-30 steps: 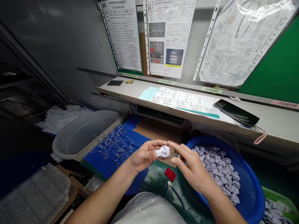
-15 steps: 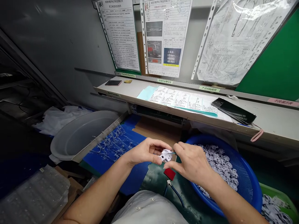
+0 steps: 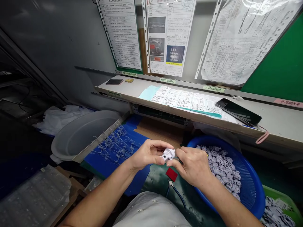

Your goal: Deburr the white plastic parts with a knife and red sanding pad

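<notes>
My left hand (image 3: 148, 154) pinches a small white plastic part (image 3: 168, 154) between thumb and fingers. The part has a dark round hole facing me. Close against its right side is my right hand (image 3: 193, 162), closed around a thin blade-like tool (image 3: 176, 159), most of which the fingers hide. The right thumb reaches to the part's lower edge. Below the hands, a red block (image 3: 171, 174) lies on the green mat, touching or beside the jaws of blue-handled cutting pliers (image 3: 176, 190).
Right of my hands stands a blue basket (image 3: 257, 192) of white plastic parts, with a green bin (image 3: 287, 197) beyond it. Clear plastic sprues (image 3: 115, 143) lie on a blue sheet at left, near a grey tub (image 3: 82, 132). A shelf (image 3: 279, 123) holding papers and a phone (image 3: 239, 112) crosses ahead.
The white part has turned slightly in my left fingers. My right hand has drawn a little closer, and less of the tool's blade shows now. The view has shifted slightly.
</notes>
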Available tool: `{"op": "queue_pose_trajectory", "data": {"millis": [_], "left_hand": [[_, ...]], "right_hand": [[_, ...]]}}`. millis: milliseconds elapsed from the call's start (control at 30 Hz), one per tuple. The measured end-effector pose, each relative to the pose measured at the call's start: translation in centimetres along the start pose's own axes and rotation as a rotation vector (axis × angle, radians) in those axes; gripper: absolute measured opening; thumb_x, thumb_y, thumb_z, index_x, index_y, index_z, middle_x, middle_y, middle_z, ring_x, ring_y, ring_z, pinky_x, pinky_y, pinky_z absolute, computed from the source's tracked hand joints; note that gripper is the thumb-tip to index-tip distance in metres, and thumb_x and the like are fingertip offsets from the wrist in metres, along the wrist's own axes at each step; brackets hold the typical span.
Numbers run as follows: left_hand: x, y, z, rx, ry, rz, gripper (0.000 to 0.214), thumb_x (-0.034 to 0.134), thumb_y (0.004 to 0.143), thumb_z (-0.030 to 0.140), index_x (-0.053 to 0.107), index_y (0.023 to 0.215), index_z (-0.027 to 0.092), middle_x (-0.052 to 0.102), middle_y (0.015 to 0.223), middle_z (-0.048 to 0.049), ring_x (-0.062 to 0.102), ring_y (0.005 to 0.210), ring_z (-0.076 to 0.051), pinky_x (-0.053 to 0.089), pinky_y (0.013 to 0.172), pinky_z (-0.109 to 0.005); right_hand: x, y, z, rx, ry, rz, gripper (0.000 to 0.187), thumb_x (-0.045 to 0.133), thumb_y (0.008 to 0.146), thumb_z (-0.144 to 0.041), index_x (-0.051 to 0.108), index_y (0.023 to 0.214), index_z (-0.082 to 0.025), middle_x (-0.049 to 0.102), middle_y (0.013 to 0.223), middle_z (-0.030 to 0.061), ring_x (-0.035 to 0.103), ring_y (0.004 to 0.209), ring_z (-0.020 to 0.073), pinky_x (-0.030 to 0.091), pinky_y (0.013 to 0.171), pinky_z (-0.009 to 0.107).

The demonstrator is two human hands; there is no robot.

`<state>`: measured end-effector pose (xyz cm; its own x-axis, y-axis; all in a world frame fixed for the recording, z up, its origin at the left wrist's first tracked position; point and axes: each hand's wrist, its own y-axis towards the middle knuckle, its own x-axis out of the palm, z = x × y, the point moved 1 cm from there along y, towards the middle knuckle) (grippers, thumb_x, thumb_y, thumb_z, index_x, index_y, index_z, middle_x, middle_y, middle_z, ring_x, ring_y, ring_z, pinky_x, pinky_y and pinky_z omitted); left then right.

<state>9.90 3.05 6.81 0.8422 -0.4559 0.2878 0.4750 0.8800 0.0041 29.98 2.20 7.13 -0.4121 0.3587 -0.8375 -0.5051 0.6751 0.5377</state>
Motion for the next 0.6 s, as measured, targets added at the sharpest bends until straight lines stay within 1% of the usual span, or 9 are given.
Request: {"op": "queue_pose_trajectory", "data": {"millis": [167,267,367,433,500,600], "left_hand": [[0.0,0.0,-0.1,0.057,-0.001,0.065,0.057,0.093,0.055,0.026,0.074,0.108,0.015,0.074,0.096,-0.0090,0.067,0.086,-0.020,0.053,0.077,-0.027],[0.0,0.0,0.0,0.075,0.013,0.064,0.057,0.092,0.056,0.027,0.074,0.108,0.015,0.073,0.099,-0.0095,0.067,0.087,-0.021,0.053,0.079,-0.029],[0.0,0.0,-0.2,0.087,0.022,0.069,0.056,0.093,0.055,0.026,0.074,0.108,0.016,0.073,0.101,-0.0095,0.067,0.089,-0.021,0.053,0.081,-0.029],[0.1,0.0,-0.3,0.102,0.012,0.094,0.057,0.094,0.054,0.026,0.074,0.107,0.017,0.073,0.101,-0.0092,0.068,0.089,-0.022,0.054,0.081,-0.030],[0.2,0.0,-0.3,0.134,0.030,0.114,0.057,0.094,0.053,0.026,0.075,0.106,0.018,0.072,0.102,-0.0089,0.067,0.092,-0.023,0.054,0.083,-0.031],[0.5,0.0,-0.1,0.177,0.130,0.092,0.052,0.093,0.055,0.023,0.075,0.103,0.017,0.071,0.107,-0.0097,0.065,0.100,-0.025,0.053,0.087,-0.032]], "right_hand": [[0.4,-0.2,-0.1,0.069,0.074,0.018,0.059,0.039,0.097,-0.060,0.050,0.057,-0.018,0.053,0.051,-0.0010,0.045,0.049,0.0096,0.015,0.054,0.029],[0.2,0.0,0.0,0.104,0.037,0.033,0.057,0.041,0.094,-0.064,0.053,0.063,-0.018,0.057,0.058,0.0009,0.049,0.054,0.0113,0.017,0.055,0.029],[0.0,0.0,0.1,0.121,0.034,-0.042,0.057,0.043,0.093,-0.066,0.053,0.063,-0.018,0.057,0.058,0.0009,0.048,0.053,0.0111,0.015,0.054,0.029],[-0.2,-0.1,0.0,0.129,0.128,-0.096,0.059,0.043,0.094,-0.064,0.049,0.057,-0.018,0.054,0.053,-0.0005,0.044,0.049,0.0097,0.015,0.053,0.029],[-0.4,-0.1,-0.2,0.187,0.291,-0.094,0.057,0.047,0.093,-0.062,0.050,0.057,-0.018,0.053,0.053,-0.0019,0.042,0.049,0.0088,0.019,0.053,0.027],[-0.7,0.4,-0.3,0.340,0.512,-0.035,0.041,0.062,0.085,-0.059,0.061,0.073,-0.020,0.055,0.059,-0.0042,0.044,0.052,0.0083,0.027,0.053,0.023]]}}
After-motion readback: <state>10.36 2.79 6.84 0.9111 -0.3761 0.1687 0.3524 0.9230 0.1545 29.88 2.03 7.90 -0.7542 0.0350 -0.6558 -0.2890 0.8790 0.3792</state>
